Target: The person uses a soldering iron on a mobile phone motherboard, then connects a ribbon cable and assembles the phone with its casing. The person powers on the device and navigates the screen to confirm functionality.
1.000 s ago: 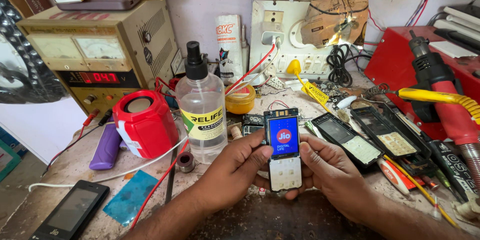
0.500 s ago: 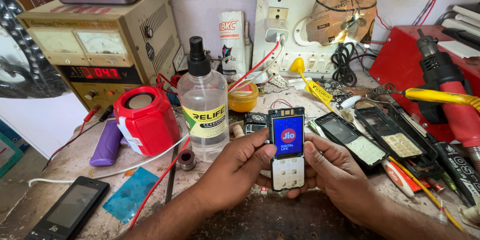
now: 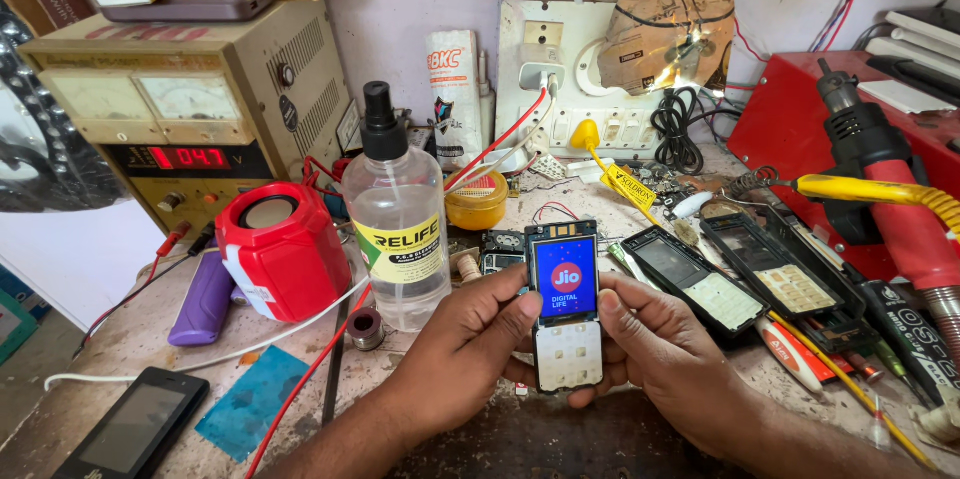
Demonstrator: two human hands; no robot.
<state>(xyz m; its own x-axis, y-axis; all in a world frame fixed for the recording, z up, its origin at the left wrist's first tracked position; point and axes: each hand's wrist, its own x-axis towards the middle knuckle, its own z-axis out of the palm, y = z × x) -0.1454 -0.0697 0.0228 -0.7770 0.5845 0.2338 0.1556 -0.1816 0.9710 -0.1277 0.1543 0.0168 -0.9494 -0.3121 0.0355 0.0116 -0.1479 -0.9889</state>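
Both of my hands hold a small keypad phone [image 3: 566, 304] with its casing off, upright over the workbench. Its screen glows blue and a bare white keypad membrane sits below it. My left hand [image 3: 470, 344] grips the phone's left side, thumb by the screen edge. My right hand [image 3: 655, 349] grips the right side, thumb resting near the screen's lower corner. Thin red and black wires run from the top of the phone toward the back of the bench.
A clear spray bottle [image 3: 400, 224] and a red speaker [image 3: 283, 251] stand left of my hands. A bench power supply [image 3: 190, 109] is behind them. Black phone shells [image 3: 735, 274] lie right, by a red hot-air station [image 3: 880, 169]. A black phone [image 3: 135, 424] lies front left.
The phone and both hands have stayed nearly in place; the blue screen remains lit. My right thumb has shifted slightly toward the screen.
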